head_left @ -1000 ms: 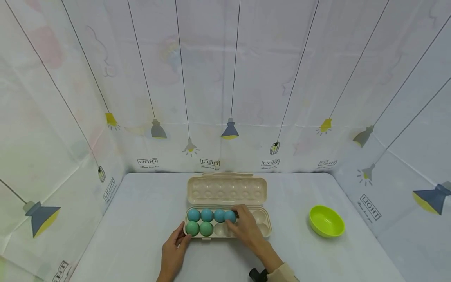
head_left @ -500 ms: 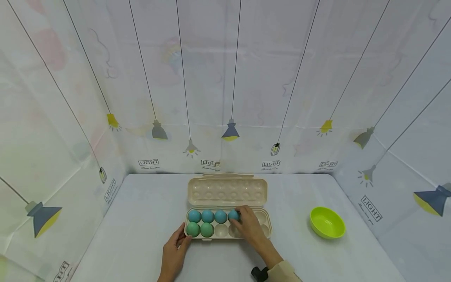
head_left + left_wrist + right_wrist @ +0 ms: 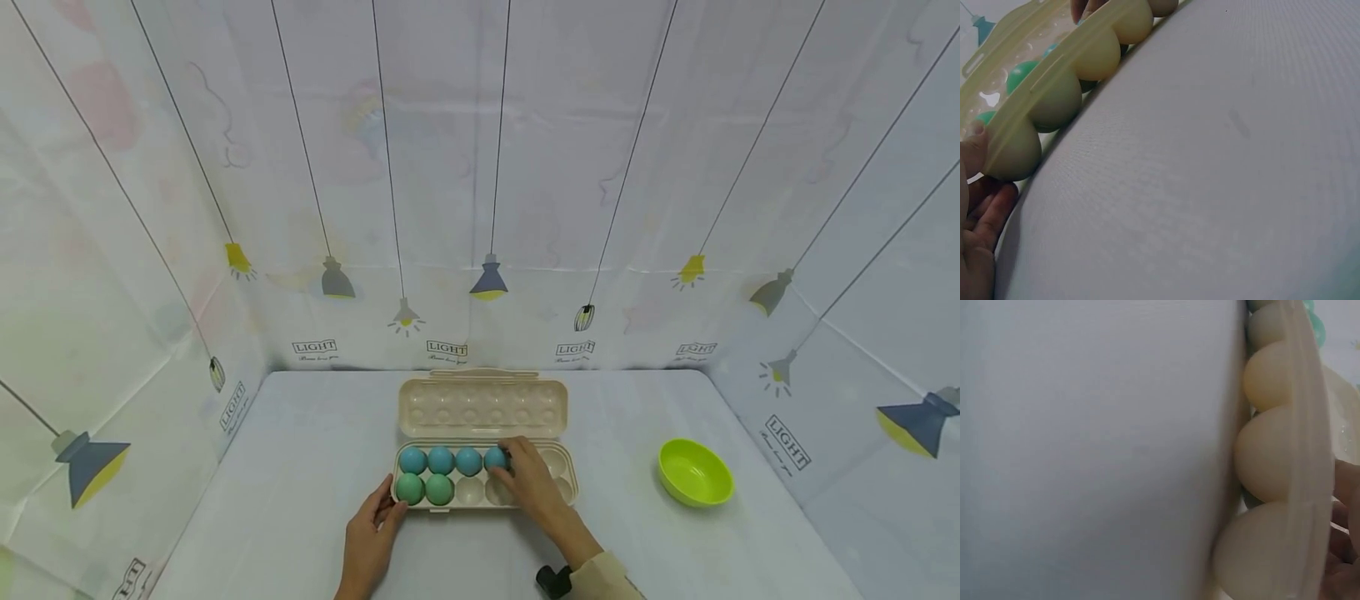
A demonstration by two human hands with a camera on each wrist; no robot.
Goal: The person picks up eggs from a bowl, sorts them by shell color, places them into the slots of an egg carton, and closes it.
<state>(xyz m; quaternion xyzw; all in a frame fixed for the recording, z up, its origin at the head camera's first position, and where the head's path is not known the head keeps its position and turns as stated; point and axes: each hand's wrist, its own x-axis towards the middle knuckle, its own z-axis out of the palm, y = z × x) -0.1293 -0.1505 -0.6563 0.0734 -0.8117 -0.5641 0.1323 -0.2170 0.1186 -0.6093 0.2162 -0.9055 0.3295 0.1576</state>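
A beige plastic egg carton [image 3: 525, 504] lies with its lid [image 3: 483, 407] folded back. Three blue balls [image 3: 441, 460] sit side by side in the back row from the left end. Two green balls [image 3: 439, 489] fill the leftmost cups of the front row. My right hand [image 3: 534, 483] reaches over the carton and holds another blue ball [image 3: 495, 458] with thumb and fingers at the fourth back cup. My left hand [image 3: 371, 533] grips the carton's left front corner, its thumb [image 3: 975, 149] on the rim and fingers below, beside the rounded cups [image 3: 1055, 103].
A lime green bowl [image 3: 696, 473] stands to the right on the white-covered table [image 3: 300, 467]. Something black [image 3: 553, 582] shows by the right sleeve [image 3: 602, 578]. A cloth backdrop [image 3: 480, 167] printed with lamps encloses the table at the back and sides.
My right hand has shifted slightly right with its blue ball, from against the third ball to the fourth back cup. My left hand keeps its place on the carton's corner.
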